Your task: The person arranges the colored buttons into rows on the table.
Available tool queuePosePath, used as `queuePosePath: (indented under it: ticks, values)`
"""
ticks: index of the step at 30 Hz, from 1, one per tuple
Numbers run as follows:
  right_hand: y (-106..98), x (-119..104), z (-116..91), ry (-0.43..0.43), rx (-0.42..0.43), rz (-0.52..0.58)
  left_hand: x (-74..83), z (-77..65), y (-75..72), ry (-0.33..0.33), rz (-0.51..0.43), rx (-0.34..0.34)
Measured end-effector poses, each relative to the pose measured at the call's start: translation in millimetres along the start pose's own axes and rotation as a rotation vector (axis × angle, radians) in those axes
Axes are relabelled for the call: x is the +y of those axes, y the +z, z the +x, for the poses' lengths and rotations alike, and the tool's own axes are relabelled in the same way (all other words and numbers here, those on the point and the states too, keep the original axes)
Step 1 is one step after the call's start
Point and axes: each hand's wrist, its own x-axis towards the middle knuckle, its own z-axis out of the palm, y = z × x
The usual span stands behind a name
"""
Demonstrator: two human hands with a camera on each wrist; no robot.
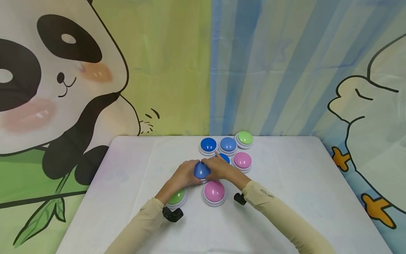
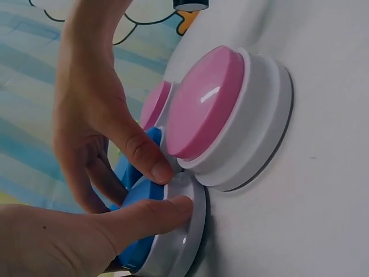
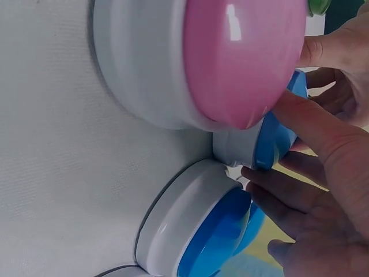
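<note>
Both hands surround a blue dome push button (image 1: pixel 202 171) with a white base, in the middle of the table. My left hand (image 1: pixel 185 173) grips it from the left; in the left wrist view its thumb (image 2: pixel 164 214) lies along the white base. From the right, my right hand (image 1: pixel 218 168) holds the same button, thumb on the near side and fingers behind. A pink push button (image 1: pixel 214 191) stands just in front of the hands. Behind the right hand, another blue push button (image 1: pixel 225 157) is partly hidden. Under the left wrist shows a green push button (image 1: pixel 176 197), partly covered.
Toward the back stand two blue push buttons (image 1: pixel 208 145), a green one (image 1: pixel 245 137) and a pink one (image 1: pixel 242 160), close together. They rest on a white table (image 1: pixel 285 176). Behind it hangs a printed cartoon backdrop (image 1: pixel 177 70). Black wrist devices (image 1: pixel 172 214) hang below both forearms.
</note>
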Motion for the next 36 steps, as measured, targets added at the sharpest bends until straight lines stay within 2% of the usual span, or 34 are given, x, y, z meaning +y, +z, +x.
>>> queuePosePath:
  ticks: [9,15,18,24,30,36]
  values:
    - [-20.7,-4.8,0.9,-0.006,0.093,0.086,8.1,4.0,-30.1,0.045,0.043,0.065]
    - [-34.2,-8.8,-14.2,0.03,0.105,0.084,18.3,3.7,-42.5,0.089,0.039,0.101]
    - [-37.2,-7.3,-26.8,-0.005,0.137,0.071,21.7,2.6,-41.0,0.123,0.037,0.112]
    - [-39.6,1.0,-48.3,-0.059,0.206,0.059,30.6,-0.7,-30.5,0.234,0.04,0.157]
    - [-37.5,10.9,-65.3,-0.084,0.237,0.09,45.1,-6.9,-20.9,0.259,0.039,0.147]
    - [-36.7,15.8,-87.9,-0.095,0.271,0.068,64.8,-14.4,-15.2,0.289,0.096,0.119]
